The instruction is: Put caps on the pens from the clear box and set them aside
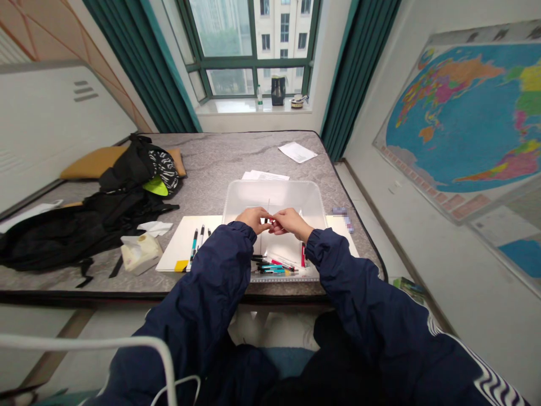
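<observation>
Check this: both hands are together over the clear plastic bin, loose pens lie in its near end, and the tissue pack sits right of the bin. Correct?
Not quite: the head view shows the tissue pack left, not right, of the bin. The left hand and right hand are together over it, and loose pens lie in its near end.
</observation>
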A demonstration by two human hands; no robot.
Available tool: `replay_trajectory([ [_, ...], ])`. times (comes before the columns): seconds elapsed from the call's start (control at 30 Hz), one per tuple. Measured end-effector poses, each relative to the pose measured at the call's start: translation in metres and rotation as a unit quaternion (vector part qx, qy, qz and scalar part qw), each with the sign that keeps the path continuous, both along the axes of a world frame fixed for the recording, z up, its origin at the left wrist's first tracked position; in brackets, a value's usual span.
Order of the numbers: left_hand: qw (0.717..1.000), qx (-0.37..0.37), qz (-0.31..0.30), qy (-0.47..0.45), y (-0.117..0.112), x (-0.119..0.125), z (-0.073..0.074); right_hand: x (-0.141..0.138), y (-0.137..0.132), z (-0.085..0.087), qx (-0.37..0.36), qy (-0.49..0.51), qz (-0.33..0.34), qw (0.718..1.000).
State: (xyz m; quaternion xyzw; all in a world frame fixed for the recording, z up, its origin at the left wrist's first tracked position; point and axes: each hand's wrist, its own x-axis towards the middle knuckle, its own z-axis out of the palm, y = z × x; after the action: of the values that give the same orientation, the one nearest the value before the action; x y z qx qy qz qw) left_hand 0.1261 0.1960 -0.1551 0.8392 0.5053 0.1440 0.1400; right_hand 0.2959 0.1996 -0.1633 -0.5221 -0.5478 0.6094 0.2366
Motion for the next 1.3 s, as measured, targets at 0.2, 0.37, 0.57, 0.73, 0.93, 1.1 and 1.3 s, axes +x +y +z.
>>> replay_trajectory([
  [0.2, 0.998, 0.019, 0.055, -0.013, -0.002, 0.000, 0.003, 0.002, 0.000, -0.004, 0.081, -0.149, 0.074, 0.983],
  [0.37, 0.997, 0.004, 0.073, 0.007, -0.002, 0.000, 0.003, 0.005, -0.009, -0.017, 0.186, -0.317, 0.384, 0.847],
  [0.57, 0.997, -0.002, 0.076, 0.007, -0.002, -0.001, 0.001, 0.002, -0.016, -0.024, 0.204, -0.368, 0.508, 0.751],
  [0.73, 0.996, -0.004, 0.084, 0.003, -0.004, -0.001, 0.002, 0.000, -0.018, -0.027, 0.253, -0.390, 0.511, 0.723],
  [0.93, 0.996, -0.007, 0.087, 0.007, -0.005, 0.000, 0.003, -0.003, -0.018, -0.030, 0.272, -0.382, 0.509, 0.722],
  [1.1, 0.997, -0.008, 0.077, 0.008, -0.003, -0.002, 0.002, -0.003, -0.020, -0.031, 0.293, -0.381, 0.497, 0.722],
  [1.3, 0.996, -0.018, 0.088, 0.007, -0.003, -0.001, 0.002, -0.003, -0.021, -0.028, 0.326, -0.361, 0.470, 0.737],
])
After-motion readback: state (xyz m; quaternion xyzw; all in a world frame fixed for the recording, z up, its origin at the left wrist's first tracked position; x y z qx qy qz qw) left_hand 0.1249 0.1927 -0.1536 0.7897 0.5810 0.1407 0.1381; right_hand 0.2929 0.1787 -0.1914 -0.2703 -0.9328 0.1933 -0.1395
